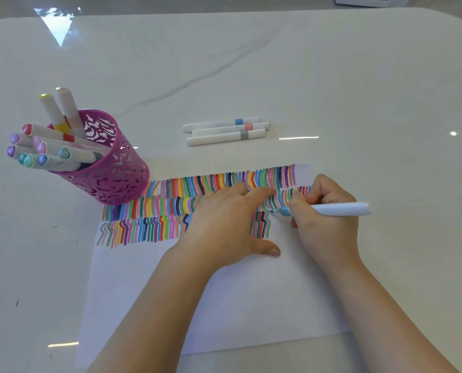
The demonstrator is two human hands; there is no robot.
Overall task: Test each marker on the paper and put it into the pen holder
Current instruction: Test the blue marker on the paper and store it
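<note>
Nearest the person, a white sheet of paper [224, 305] lay on the glossy white desk [359, 90]. The left hand [224, 219] rested palm down on the sheet, its fingers [259, 193] straight and close together, thumb spread toward the near side, holding nothing. Just to its right, the right hand [324, 211] gripped a light blue marker [337, 210], fingers [299, 203] curled round the barrel near the uncapped end. The marker's tip [272, 211] touched the paper at the right end of the nearest row of strokes, while its white barrel pointed out to the right.

Three rows of short coloured strokes [149, 205] ran across the far part of the sheet. At the paper's far left corner stood a magenta cut-out pen holder [111, 176], its base overlapping that corner, with about a dozen capped markers [49, 152] leaning out of it to the left.

Beyond the paper, well apart from the hands, three white capped markers [225, 130] lay side by side on the desk, banded blue, pink and grey.
</note>
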